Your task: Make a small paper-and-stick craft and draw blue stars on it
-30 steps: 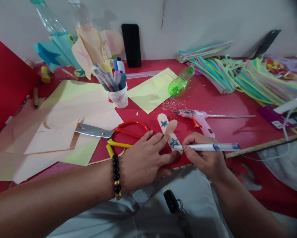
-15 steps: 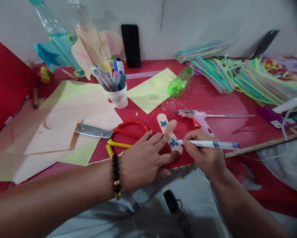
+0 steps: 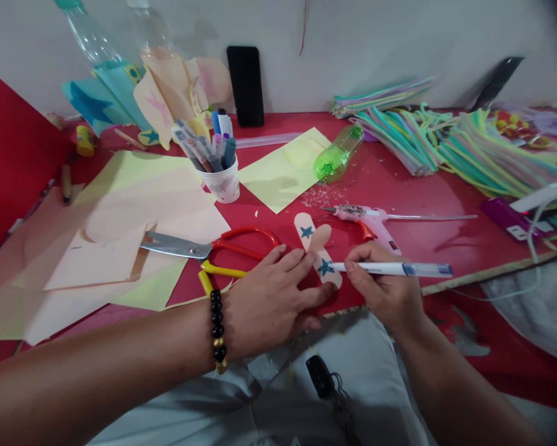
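Note:
My left hand (image 3: 278, 294) lies flat on the red table (image 3: 412, 179), fingers spread, its fingertips pressing the left edge of a peach paper strip (image 3: 316, 248) with two blue stars drawn on it. My right hand (image 3: 383, 285) is closed around a white and blue pen (image 3: 392, 269), whose tip touches the lower star. A black bead bracelet sits on my left wrist.
Red-handled scissors (image 3: 213, 246) lie left of the strip on peach and yellow paper sheets (image 3: 134, 210). A pink glue gun (image 3: 373, 220), a green bottle (image 3: 336, 158), a cup of markers (image 3: 215, 164), a black phone (image 3: 245, 83) and piles of coloured strips (image 3: 445, 139) lie behind.
My right hand with the pen has shifted slightly up along the strip, and the pen tip now rests at the lower star. The left hand has stayed put.

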Demonstrator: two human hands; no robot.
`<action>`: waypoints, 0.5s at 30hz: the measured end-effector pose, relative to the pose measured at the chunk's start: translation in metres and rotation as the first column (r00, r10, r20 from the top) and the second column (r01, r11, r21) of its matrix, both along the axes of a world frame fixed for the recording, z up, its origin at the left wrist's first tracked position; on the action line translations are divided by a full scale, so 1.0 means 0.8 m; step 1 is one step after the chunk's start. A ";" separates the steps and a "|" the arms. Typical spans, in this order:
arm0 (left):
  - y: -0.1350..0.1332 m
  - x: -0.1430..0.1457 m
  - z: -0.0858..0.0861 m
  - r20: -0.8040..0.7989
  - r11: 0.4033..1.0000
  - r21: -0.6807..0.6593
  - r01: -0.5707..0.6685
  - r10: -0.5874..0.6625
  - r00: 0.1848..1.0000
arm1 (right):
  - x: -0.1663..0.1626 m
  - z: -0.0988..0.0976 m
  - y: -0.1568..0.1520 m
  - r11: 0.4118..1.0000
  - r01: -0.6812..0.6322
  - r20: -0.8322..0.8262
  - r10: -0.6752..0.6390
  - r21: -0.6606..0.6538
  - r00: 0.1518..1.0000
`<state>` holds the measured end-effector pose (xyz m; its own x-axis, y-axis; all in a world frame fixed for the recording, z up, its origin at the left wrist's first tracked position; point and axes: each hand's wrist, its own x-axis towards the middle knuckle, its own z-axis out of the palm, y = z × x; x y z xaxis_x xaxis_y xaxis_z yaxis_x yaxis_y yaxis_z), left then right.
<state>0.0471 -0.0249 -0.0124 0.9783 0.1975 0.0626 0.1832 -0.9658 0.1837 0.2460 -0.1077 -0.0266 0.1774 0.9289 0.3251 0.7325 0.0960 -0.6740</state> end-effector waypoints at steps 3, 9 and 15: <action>0.000 0.000 0.000 0.009 1.000 0.005 0.000 0.000 1.000 | 0.000 0.001 0.001 1.000 -0.006 0.006 0.006 0.000 1.000; -0.001 0.000 0.001 0.007 1.000 0.001 -0.005 0.005 1.000 | -0.001 0.000 0.000 0.999 0.039 -0.032 -0.039 0.006 0.999; 0.000 -0.001 0.002 0.002 1.000 -0.004 -0.005 0.005 1.000 | 0.000 -0.002 0.001 0.998 0.062 -0.003 -0.062 -0.002 0.998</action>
<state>0.0466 -0.0252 -0.0111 0.9772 0.2023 0.0640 0.1874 -0.9642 0.1877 0.2457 -0.1069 -0.0285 0.2361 0.9165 0.3230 0.7347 0.0492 -0.6766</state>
